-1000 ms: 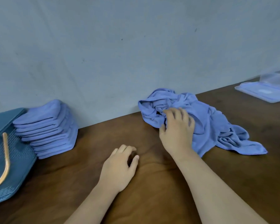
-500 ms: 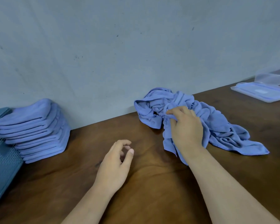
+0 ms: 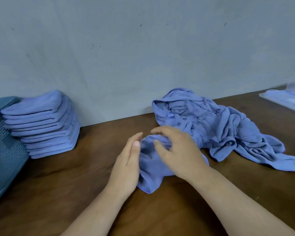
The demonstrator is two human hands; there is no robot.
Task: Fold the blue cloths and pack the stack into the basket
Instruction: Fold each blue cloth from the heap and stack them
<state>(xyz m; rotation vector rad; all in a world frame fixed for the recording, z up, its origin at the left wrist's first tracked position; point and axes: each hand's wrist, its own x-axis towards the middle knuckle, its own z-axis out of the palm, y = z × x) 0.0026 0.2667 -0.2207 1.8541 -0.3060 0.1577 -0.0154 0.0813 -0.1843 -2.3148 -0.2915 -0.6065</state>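
Observation:
One crumpled blue cloth point(image 3: 151, 166) lies on the brown table between my hands, apart from the loose pile of blue cloths point(image 3: 211, 126) behind it to the right. My right hand point(image 3: 180, 154) is over this cloth with curled fingers gripping its top; the hand is blurred. My left hand point(image 3: 126, 169) has straight fingers, with its thumb side against the cloth's left edge. A stack of several folded blue cloths point(image 3: 41, 123) stands at the left by the wall. The teal mesh basket point(image 3: 5, 159) lies tipped beside the stack, cut off by the left edge.
A grey wall point(image 3: 143, 57) runs along the back of the table point(image 3: 75, 193). A clear plastic container with a bluish lid point(image 3: 284, 101) sits at the far right. Bare wood shows between the stack and my hands.
My right hand has pulled one cloth out of the pile toward me. My left hand has moved right from the bare table to meet the cloth.

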